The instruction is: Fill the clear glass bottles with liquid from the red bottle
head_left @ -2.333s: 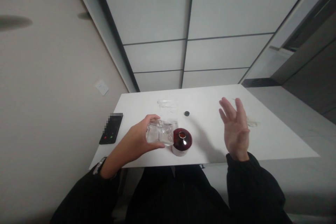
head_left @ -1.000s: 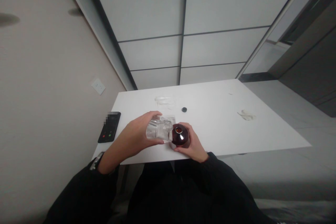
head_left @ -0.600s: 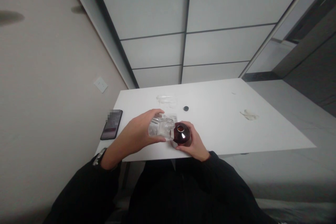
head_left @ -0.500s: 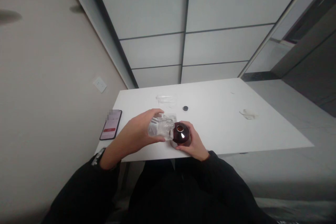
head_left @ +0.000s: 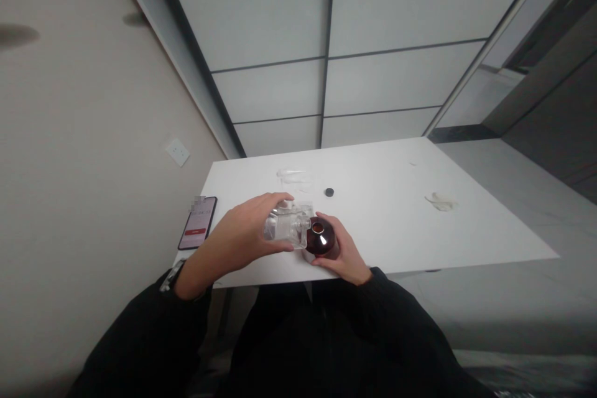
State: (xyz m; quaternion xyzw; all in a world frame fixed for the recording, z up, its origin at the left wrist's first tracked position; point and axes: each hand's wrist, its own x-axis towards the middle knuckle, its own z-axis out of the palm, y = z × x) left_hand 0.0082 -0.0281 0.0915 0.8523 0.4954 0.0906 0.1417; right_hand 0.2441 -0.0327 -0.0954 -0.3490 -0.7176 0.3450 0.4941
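My left hand [head_left: 247, 227] is closed around a clear, square-shouldered bottle [head_left: 285, 227]. The bottle is tipped on its side, its neck pointing right at the mouth of a dark reddish-brown round bottle [head_left: 323, 240]. That brown bottle has no cap on and is upright or nearly so. Fingers of my right hand [head_left: 346, 252] wrap round it from the right side. Whether liquid passes between the two bottles is too small to make out. A small dark round cap [head_left: 329, 192] lies on the table just beyond them.
The white table [head_left: 387, 224] has a phone [head_left: 198, 222] at its left edge. A clear plastic piece [head_left: 295, 178] lies behind the hands. Farther right is a crumpled pale scrap [head_left: 439, 201]. A wall with a socket [head_left: 178, 152] stands left; panelled doors [head_left: 280, 90] rise behind.
The clear bottle and the brown bottle stay close together, with only slight shifts in both hands. The brown bottle's mouth sits slightly farther left. Nothing was let go.
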